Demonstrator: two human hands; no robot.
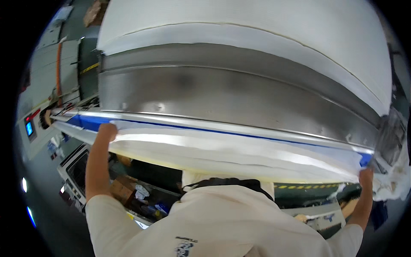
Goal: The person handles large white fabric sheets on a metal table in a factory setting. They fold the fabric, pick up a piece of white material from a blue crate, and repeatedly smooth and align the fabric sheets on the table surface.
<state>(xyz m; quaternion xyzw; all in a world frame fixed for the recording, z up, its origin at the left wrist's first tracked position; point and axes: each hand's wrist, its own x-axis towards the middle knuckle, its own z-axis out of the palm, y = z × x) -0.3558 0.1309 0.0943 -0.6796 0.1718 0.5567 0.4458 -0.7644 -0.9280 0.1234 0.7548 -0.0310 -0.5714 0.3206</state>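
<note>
A long white cloth-like sheet (222, 147) stretches from left to right in front of my body, with a pale yellowish lower edge. My left hand (108, 130) is closed on its upper left corner. At the far right end my right hand (366, 175) is closed on the sheet's other corner; its fingertips are hard to make out. Behind the sheet runs a blue strip (92, 123) along a metal rail, showing most at both ends. Part of the blue shows faintly through the sheet near my right hand.
A broad bare metal panel (235, 92) rises beyond the rail, under a wide white sheet of material (257, 19). A control box with a small lit screen (29, 128) stands at left. Below are a cardboard box (123, 189) and a bin. Crumpled clear plastic (390, 137) hangs at right.
</note>
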